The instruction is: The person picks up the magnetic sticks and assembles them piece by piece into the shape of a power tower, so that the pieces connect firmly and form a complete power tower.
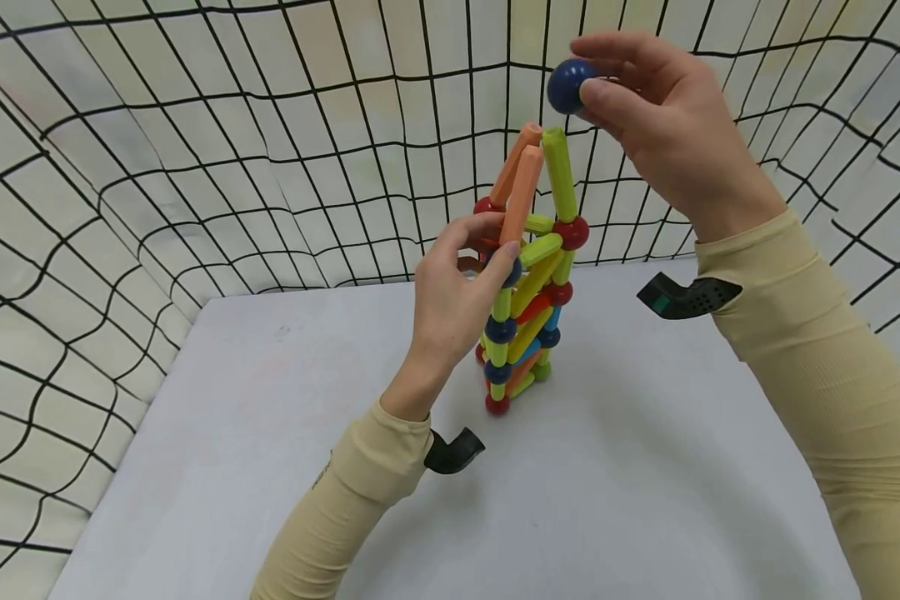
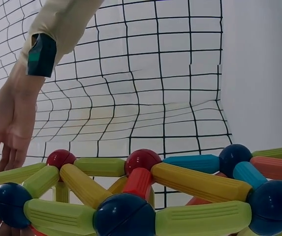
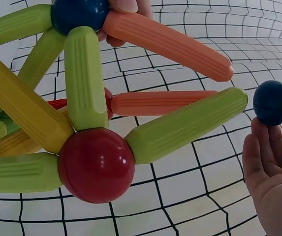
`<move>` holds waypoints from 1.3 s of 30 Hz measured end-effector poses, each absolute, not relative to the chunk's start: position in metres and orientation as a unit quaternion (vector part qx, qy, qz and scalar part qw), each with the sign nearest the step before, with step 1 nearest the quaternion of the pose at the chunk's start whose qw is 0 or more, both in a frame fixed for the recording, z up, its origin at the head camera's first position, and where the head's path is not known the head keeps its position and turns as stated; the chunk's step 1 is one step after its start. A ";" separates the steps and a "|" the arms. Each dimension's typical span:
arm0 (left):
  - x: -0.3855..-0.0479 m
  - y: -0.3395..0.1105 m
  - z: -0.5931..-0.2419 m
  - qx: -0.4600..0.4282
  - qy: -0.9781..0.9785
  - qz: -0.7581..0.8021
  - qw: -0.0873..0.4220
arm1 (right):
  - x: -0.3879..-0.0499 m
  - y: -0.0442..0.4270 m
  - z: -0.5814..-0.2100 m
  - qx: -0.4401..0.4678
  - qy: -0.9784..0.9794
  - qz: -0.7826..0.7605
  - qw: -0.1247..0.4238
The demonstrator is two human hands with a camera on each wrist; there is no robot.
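A tower (image 1: 528,292) of coloured rods and balls stands upright on the table. At its top, two orange rods and a green rod (image 1: 560,175) lean inward, their upper ends close together. My left hand (image 1: 450,292) pinches the nearer orange rod (image 1: 521,196) at its lower end, by a dark blue corner ball (image 3: 80,14). Above and right of the rod tips, my right hand (image 1: 667,125) holds a loose blue ball (image 1: 567,87) between thumb and fingers. In the right wrist view, a small gap separates this ball from the green rod's tip. A red ball (image 3: 96,164) carries that rod's base.
White table top (image 1: 270,417) lies around the tower's foot. Black netting (image 1: 307,167) over pale walls encloses the back and sides, close behind the tower. Dark wrist-mounted pieces (image 1: 453,450) jut from both sleeves.
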State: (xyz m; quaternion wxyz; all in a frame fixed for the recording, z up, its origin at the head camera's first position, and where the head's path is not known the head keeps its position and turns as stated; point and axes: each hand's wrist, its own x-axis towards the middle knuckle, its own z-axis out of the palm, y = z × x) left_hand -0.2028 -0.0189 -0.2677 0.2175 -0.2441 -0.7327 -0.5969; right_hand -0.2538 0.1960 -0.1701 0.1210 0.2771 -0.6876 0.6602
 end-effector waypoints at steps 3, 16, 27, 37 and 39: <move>-0.203 -0.018 -0.269 -0.244 -0.733 -0.597 0.216 | -0.256 0.193 -0.168 0.268 -0.747 0.595 0.123; -0.204 -0.017 -0.270 -0.242 -0.734 -0.596 0.218 | -0.260 0.189 -0.161 0.307 -0.815 0.472 0.136; -0.203 -0.017 -0.270 -0.239 -0.725 -0.606 0.223 | -0.256 0.190 -0.154 0.319 -0.831 0.439 0.124; -0.206 -0.017 -0.267 -0.241 -0.725 -0.605 0.223 | -0.254 0.188 -0.153 0.322 -0.827 0.450 0.099; -0.206 -0.017 -0.267 -0.244 -0.726 -0.604 0.222 | -0.254 0.189 -0.155 0.321 -0.829 0.446 0.102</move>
